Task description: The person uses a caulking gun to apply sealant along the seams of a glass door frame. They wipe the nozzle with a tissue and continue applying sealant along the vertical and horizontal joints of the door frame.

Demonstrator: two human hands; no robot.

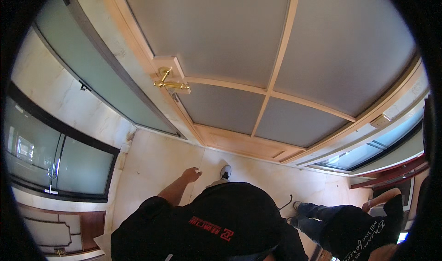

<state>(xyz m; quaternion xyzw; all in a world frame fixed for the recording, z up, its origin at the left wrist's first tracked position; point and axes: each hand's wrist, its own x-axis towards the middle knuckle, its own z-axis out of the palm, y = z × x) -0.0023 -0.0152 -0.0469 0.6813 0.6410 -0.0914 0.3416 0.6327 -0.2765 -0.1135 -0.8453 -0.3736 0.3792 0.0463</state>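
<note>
My left hand hangs low at my left side over the pale floor, holding nothing I can see, its fingers loosely bent and a little apart. My right hand is out of view; only the black right sleeve shows at the lower edge. In front of me stands a light wooden door with several frosted grey panes. Its brass lever handle is on the left side, apart from my left hand. One of my shoes shows on the floor ahead.
At right stands another person in a black shirt and jeans. A thin dark curved rod is near that person's feet. Left are a greenish glass panel, a dark-framed glass cabinet and a wooden cabinet. A wall switch is beside the door.
</note>
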